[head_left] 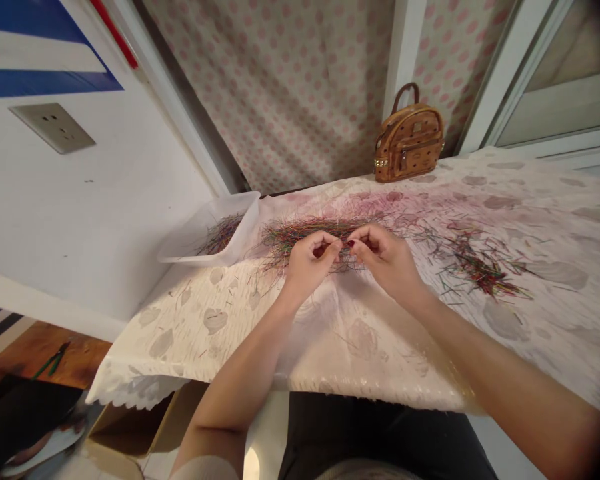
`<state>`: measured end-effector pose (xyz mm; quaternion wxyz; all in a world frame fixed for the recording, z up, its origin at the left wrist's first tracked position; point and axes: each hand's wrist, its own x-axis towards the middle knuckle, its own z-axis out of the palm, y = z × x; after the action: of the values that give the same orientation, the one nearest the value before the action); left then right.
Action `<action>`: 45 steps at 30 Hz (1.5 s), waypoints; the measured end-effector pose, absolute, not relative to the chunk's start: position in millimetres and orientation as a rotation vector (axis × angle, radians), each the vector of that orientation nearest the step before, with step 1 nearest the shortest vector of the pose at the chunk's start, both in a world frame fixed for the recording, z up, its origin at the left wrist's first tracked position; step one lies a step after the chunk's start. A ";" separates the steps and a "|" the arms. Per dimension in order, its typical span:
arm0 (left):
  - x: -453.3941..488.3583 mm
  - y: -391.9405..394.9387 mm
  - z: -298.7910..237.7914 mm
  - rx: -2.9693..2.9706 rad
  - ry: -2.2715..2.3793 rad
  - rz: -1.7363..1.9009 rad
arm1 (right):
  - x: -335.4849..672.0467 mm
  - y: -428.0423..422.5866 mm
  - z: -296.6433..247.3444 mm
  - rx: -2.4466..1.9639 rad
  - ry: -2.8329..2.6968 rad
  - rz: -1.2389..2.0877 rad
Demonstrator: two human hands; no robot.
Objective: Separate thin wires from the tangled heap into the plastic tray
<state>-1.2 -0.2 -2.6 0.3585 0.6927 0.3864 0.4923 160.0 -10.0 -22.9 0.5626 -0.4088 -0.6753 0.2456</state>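
Both hands meet, fingertips almost touching, over a long pile of thin coloured wires on the table. My left hand is closed in a pinch, thumb against forefinger. My right hand pinches in the same way just beside it, a dark red nail showing. Whatever lies between the fingertips is too fine to make out against the strands behind. To the right of my hands is a looser heap of short coloured wire pieces, with stray bits scattered around it.
A translucent plastic tub with more wires stands left, against the white wall. At the back sits a brown mini backpack. The patterned tablecloth hangs over the front edge. Green-handled pliers lie on a lower wooden surface near another person's dark-clothed leg.
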 end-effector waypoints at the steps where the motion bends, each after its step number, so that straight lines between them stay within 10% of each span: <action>1: -1.4 0.0 -2.5 1.781 1.011 1.279 | 160.2 -10.4 -23.1 -0.961 -1.629 0.487; 12: -6.3 2.6 -9.5 1.892 1.119 1.238 | 165.1 -9.3 -16.6 -0.843 -1.792 -0.039; 45: -8.9 0.1 -3.0 2.197 1.177 1.143 | 175.7 2.6 -18.5 -0.776 -1.097 1.654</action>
<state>-8.9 0.1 -3.0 0.1985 0.7853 0.4207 0.4087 175.7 2.6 -18.5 0.4839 -0.3186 -0.4504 0.6793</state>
